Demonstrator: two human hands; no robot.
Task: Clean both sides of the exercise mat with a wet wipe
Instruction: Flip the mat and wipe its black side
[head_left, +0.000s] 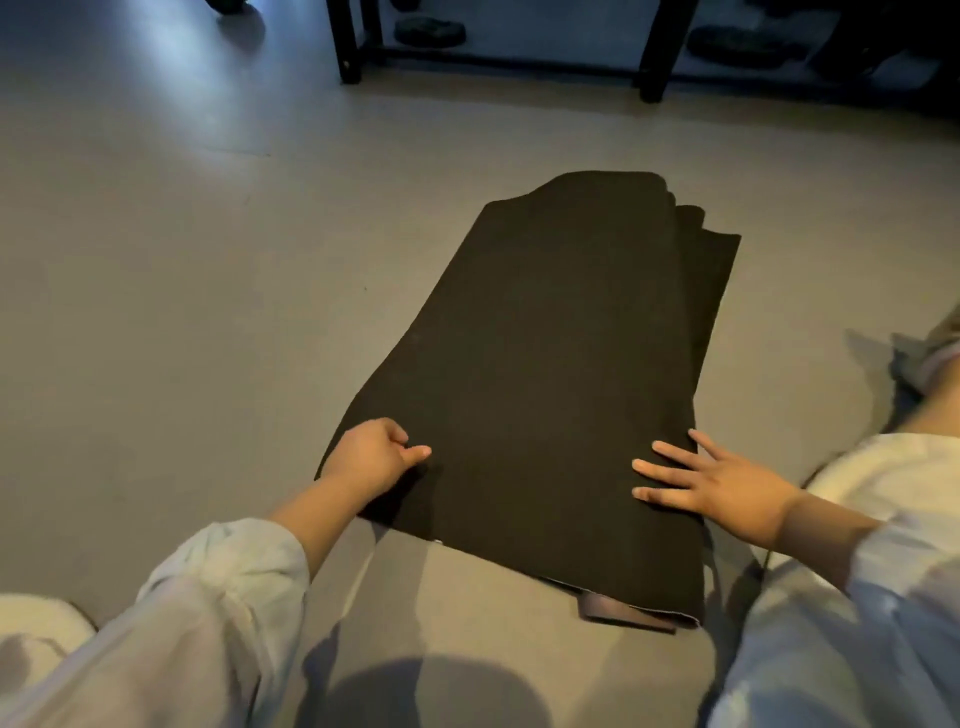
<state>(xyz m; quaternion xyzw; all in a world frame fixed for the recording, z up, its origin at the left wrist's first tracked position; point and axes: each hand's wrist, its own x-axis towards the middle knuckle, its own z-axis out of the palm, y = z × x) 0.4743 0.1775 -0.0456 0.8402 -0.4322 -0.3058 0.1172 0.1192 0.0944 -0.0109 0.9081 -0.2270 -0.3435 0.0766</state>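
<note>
From the head camera, looking down: the dark brown, soft exercise mat (524, 374) lies on the grey floor (182, 286) in front of you, folded over on itself, with stacked layers showing at the far end and a paler greyish underside peeking out at the near right corner. Your left hand (371, 460) sits at the mat's near left edge with the fingers curled and the thumb laid out on top; it looks like a pinch on that edge, though the fingers underneath are hidden. Your right hand (711, 480) lies flat on the near right part of the mat, fingers straight and spread, pressing and holding nothing. Pale sleeves cover both forearms. At the far side stands a black metal rack (353, 47) with dark round weights beneath it.

No wet wipe can be seen in either hand or on the floor, so I judge that wiping is not the step in hand; you seem to be arranging the mat, either opening it out or folding it. The next move calls for keeping the right palm down as an anchor while the left draws its edge, so that the layers do not slide together.
</note>
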